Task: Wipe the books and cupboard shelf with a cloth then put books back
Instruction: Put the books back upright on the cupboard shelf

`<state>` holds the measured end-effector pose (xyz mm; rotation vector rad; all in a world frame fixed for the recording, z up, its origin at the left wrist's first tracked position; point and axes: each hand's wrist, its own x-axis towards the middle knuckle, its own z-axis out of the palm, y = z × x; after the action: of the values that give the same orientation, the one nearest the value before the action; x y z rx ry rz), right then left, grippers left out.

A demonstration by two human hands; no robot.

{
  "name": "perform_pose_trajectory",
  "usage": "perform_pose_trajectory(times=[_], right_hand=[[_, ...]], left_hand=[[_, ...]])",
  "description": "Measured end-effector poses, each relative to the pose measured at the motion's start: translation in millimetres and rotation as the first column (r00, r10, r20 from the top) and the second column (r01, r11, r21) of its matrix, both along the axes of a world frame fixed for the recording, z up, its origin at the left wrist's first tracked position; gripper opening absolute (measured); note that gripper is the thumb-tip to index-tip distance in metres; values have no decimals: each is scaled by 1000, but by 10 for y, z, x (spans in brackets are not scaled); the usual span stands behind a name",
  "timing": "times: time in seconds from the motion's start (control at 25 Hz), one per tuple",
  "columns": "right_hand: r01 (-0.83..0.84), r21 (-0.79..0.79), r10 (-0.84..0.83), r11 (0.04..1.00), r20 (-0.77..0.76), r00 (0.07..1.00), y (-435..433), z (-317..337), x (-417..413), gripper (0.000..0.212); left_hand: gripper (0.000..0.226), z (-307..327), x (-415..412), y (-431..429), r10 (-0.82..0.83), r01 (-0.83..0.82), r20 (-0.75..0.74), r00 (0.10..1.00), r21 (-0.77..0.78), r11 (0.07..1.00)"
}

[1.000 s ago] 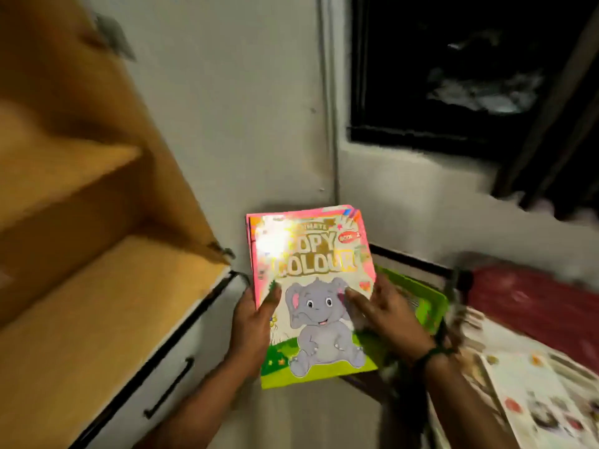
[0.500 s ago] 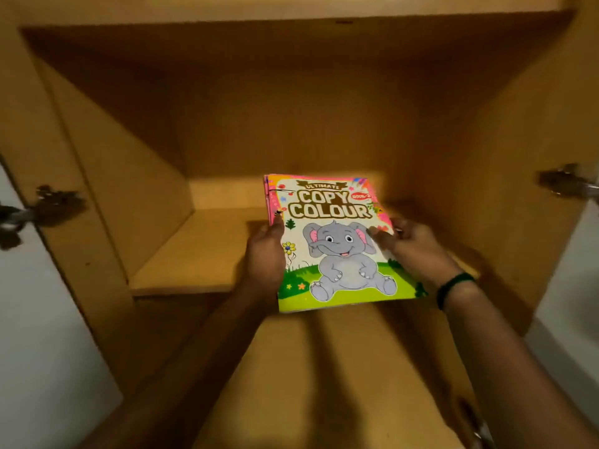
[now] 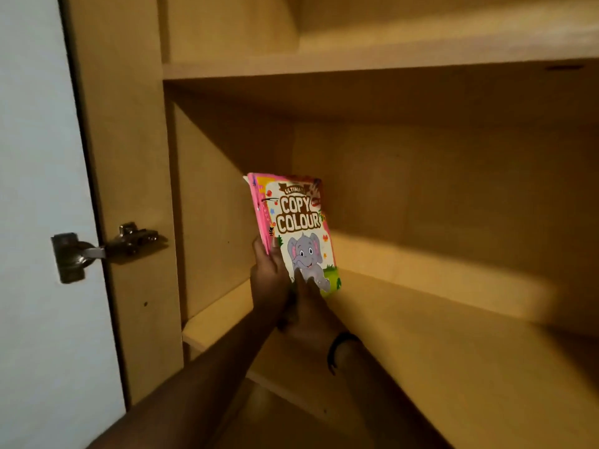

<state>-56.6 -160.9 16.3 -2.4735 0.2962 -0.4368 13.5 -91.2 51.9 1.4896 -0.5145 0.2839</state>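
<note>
Held nearly upright, just left of centre frame: a thin stack of books, pink-edged, with "Copy Colour" printed on the front cover above a grey elephant. Tilted a little toward the left of the frame at the top, cover turned to the right. Gripped on the spine side by the left grip, fingers curled behind the stack and thumb laid on the cover's edge. Taken at the bottom corner by the right grip, one digit pressed up over the green lower strip of the cover; other fingers there too dark to read. Just below, on the right arm, a black wristband.

Positioned over the left end of the cupboard shelf, close beside the left side wall. Impossible to tell whether resting on the board or touching the wall, with the lower edge hidden behind both grips. Above, across the upper frame, another shelf. At far left, the open white door on its metal hinge.

On progress, as a judgement only: no cloth in sight and both grips taken up with the stack inside the cupboard, so wiping probably finished and the putting-back step under way. Left to do, by the look of it: set the stack down against the side wall, let go, and fetch any further books, none visible here.
</note>
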Motion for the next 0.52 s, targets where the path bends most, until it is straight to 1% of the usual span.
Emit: perform_pose_trajectory(times=[0.08, 0.12, 0.16, 0.2, 0.24, 0.28, 0.32, 0.4, 0.52], right_hand=[[51, -5, -51, 999, 25, 998, -87, -64, 430, 100], [42, 26, -44, 999, 42, 998, -148, -105, 599, 92], [33, 97, -40, 995, 72, 997, -209, -134, 741, 80], [36, 124, -50, 992, 114, 992, -265, -168, 845, 67], [36, 71, -43, 997, 96, 994, -335, -230, 951, 56], [37, 31, -40, 999, 89, 995, -439, -295, 1069, 52], [25, -29, -22, 999, 103, 994, -537, -341, 1196, 56], [36, -59, -27, 998, 156, 987, -681, -384, 1408, 65], [9, 41, -15, 999, 147, 989, -689, -242, 1531, 66]], left_hand=[[25, -39, 349, -171, -15, 14, -20, 1000, -40, 999], [21, -65, 489, -256, -57, 55, -25, 998, -72, 996], [17, -91, 627, -341, -108, 105, -29, 994, -90, 990], [17, -120, 729, -407, -155, 149, -41, 987, -115, 982], [19, -167, 847, -467, -192, 180, -68, 979, -152, 972], [23, -228, 987, -534, -224, 205, -97, 970, -180, 962], [26, -284, 1109, -587, -257, 231, -120, 959, -193, 954], [31, -387, 1322, -668, -302, 283, -141, 943, -137, 949], [36, -437, 1563, -755, -309, 302, -162, 937, -69, 951]])
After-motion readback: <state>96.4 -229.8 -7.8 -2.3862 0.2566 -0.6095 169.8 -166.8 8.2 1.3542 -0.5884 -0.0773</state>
